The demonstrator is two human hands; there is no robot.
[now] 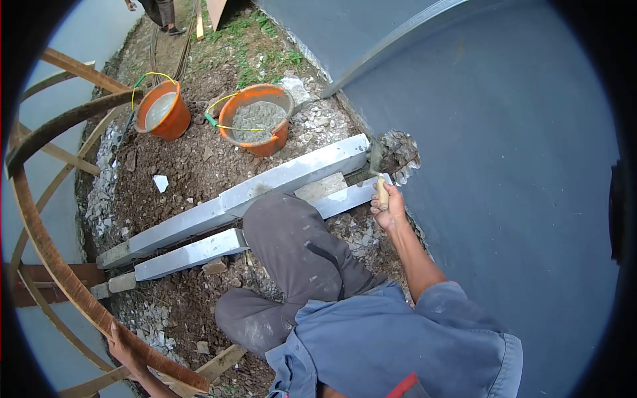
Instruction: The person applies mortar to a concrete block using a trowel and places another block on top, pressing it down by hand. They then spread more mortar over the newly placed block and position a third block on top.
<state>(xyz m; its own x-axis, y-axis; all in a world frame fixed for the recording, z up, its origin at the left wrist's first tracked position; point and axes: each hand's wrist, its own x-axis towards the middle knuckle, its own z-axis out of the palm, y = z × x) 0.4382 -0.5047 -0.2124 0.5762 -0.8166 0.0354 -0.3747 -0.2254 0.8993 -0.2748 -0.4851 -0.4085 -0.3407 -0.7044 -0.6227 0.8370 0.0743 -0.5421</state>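
Observation:
My right hand (391, 207) is closed round the wooden handle of a trowel (383, 194). The trowel's blade lies at the end of the pale block rows (298, 170), beside a rough broken hole (400, 154) at the foot of the grey wall. At the lower left, my left hand (123, 348) rests against a curved wooden frame (63, 285); its fingers are partly hidden by the wood. An orange bucket (271, 140) of grey mortar stands beyond the blocks, and a second orange bucket (174, 119) with greyish liquid stands left of it.
The grey wall (504, 166) fills the right side. A long curved strip (398, 41) leans against it. Rubble and soil (206, 166) lie around the blocks. A person (161, 12) stands at the top left, near rods on the ground. A wooden plank (222, 361) lies below.

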